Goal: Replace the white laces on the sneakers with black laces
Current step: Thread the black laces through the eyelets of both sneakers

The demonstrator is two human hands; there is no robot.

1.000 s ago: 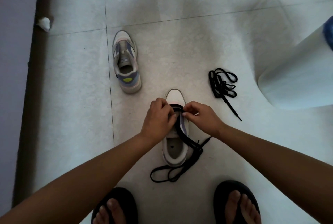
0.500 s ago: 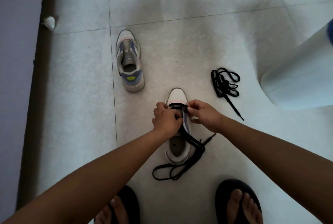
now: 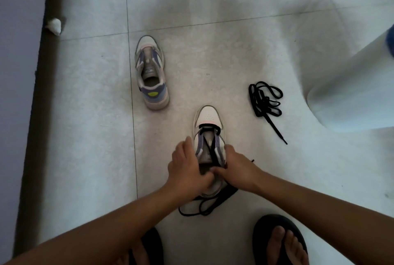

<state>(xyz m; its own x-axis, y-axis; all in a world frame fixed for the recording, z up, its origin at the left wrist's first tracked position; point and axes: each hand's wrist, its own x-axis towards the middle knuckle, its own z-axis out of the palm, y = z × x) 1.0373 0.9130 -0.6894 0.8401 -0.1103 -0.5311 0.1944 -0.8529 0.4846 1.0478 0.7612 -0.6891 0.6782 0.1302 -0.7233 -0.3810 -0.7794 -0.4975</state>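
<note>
Both hands' grip, left hand, right hand, seemingly pinches black lace; sneaker label unreadable.

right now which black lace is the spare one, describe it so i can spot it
Start at the big white rounded object at the right edge of the tiled floor. Just left of it lies the spare black lace, a loose bundle apart from both sneakers. Unlike the lace threaded through the near sneaker, nothing touches it.
</note>
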